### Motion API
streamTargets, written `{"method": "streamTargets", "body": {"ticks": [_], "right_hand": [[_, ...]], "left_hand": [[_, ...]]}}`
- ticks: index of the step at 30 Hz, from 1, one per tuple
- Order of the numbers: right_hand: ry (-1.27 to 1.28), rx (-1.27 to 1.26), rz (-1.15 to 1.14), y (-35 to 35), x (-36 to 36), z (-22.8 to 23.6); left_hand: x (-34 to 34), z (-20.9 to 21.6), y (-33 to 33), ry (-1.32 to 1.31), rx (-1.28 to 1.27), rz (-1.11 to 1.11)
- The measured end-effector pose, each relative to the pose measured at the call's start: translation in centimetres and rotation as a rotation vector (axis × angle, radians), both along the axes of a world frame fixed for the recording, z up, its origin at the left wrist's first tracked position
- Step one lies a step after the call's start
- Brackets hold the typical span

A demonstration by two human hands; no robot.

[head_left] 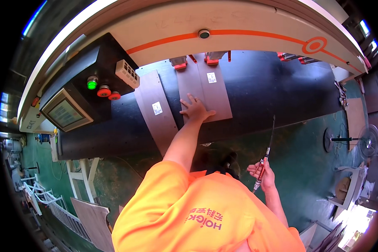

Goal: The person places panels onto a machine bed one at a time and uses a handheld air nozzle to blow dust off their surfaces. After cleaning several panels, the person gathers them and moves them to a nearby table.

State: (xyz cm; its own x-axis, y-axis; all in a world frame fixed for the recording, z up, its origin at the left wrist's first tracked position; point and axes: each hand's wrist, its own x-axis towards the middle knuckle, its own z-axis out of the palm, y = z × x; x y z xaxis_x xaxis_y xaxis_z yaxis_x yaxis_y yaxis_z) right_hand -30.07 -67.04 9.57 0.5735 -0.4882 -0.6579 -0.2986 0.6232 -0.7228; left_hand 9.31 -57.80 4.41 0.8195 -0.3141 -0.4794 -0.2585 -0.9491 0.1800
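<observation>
My left hand (196, 110) lies spread and flat on a grey-brown panel (214, 98), near its front end. That panel carries a white label (211, 77), and its far end reaches under the machine's beam. To its left lies a second, narrower panel (151, 90) with a label of its own, its near end jutting past the table edge. My right hand (265, 178) is wrapped round a red and silver air blow gun (261, 170), held in front of the table. The gun's long thin nozzle points up toward the black table (264, 92).
A pale beam (256, 23) with an orange stripe spans the table. Red-footed clamps (212, 61) sit beneath it. At left is a black control box (88, 63) with a screen and buttons. A fan (367, 142) stands at right; white racks (82, 178) are lower left.
</observation>
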Motion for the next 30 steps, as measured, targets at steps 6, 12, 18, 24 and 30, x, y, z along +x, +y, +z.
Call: {"method": "streamTargets", "body": {"ticks": [6, 12, 18, 24, 30], "right_hand": [[0.289, -0.423, 0.311, 0.4, 1.5, 2.2], [0.486, -0.639, 0.673, 1.2, -0.3, -0.3], [0.355, -0.238, 0.227, -0.4, 1.2, 0.4], [0.25, -0.168, 0.258, 0.2, 3.4, 0.3], [0.247, -0.143, 0.294, 0.7, 4.1, -0.8]], "left_hand": [[-0.1, 0.1, 0.2, -0.005, 0.017, -0.003], [-0.2, 1.2, 0.0, 0.007, 0.02, 0.009], [0.0, 0.1, 0.0, -0.001, -0.006, 0.002], [0.0, 0.1, -0.1, -0.003, -0.001, 0.011], [0.0, 0.8, -0.4, 0.025, 0.007, 0.022]]}}
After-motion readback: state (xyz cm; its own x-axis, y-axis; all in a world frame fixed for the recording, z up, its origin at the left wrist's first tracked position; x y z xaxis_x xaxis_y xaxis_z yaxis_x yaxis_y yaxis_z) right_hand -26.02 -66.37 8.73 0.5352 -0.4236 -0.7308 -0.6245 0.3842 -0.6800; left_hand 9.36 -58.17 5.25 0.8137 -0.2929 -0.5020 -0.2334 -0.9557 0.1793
